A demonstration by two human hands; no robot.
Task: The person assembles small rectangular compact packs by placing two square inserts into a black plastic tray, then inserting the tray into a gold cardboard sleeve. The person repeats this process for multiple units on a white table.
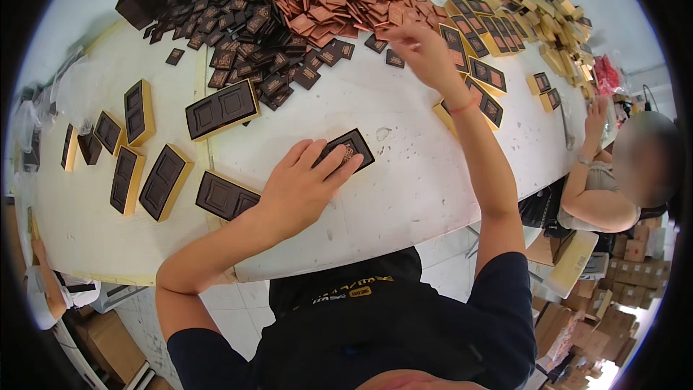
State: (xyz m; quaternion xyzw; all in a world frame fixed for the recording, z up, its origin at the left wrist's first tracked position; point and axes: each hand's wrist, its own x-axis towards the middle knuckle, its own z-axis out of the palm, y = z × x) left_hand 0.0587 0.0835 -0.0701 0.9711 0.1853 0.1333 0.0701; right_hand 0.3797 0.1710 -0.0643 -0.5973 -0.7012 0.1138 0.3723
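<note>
My left hand (pixel 303 184) is closed over a small box with a black tray (pixel 364 146), its fingertips on a dark square piece (pixel 346 153) inside. The palm hides the near end of this box. Farther off and to the right, my right hand (pixel 421 54) reaches over the edge of a heap of copper-brown squares (pixel 339 0). Its fingers are stretched out and slightly blurred; no piece shows between them. Beside that heap lies a pile of dark, almost black squares (pixel 231 22), with a few loose ones near my right hand.
Gold-sided boxes with black two-part trays (pixel 164 182) stand on the white table (pixel 411 195) at the left. Filled boxes (pixel 485 72) line up at the right, with a gold box heap (pixel 559 25) beyond. Another person (pixel 595 188) sits at the right; cardboard boxes (pixel 635 274) stand behind.
</note>
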